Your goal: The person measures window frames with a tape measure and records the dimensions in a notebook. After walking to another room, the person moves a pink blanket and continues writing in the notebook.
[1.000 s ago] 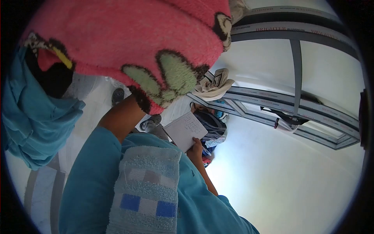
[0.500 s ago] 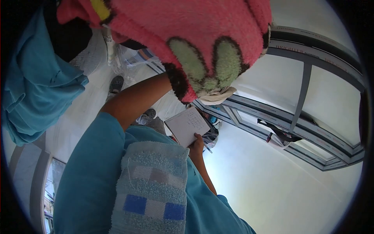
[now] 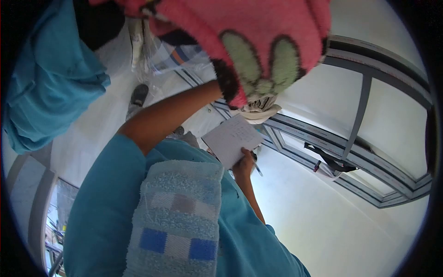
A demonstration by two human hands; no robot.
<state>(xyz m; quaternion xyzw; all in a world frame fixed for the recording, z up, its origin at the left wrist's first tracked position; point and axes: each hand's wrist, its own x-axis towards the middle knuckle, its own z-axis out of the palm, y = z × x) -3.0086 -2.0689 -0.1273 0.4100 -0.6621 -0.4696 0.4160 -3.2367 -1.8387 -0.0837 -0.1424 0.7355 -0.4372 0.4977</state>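
Observation:
An open notebook (image 3: 229,141) with handwriting on its page is in my right hand (image 3: 243,161), the thumb on the page's edge. A pen (image 3: 258,169) sticks out beside that hand. My left forearm reaches up behind a pink fluffy cloth (image 3: 272,21) with green shapes, which hides the left hand and its fingers. Below, a light blue towel (image 3: 177,221) with blue and white squares lies over the teal shirt (image 3: 106,198).
Teal cloth (image 3: 55,87) hangs at the left beside a dark shape. Clear plastic wrapping (image 3: 161,55) and a shoe (image 3: 139,95) are on the pale floor. Grey metal frames (image 3: 362,111) with printed tape stand at the right. A black strap (image 3: 328,158) lies across them.
The notebook and my right hand have shifted slightly right, and more of the pen shows. The pink cloth and left forearm appear a little further right and up.

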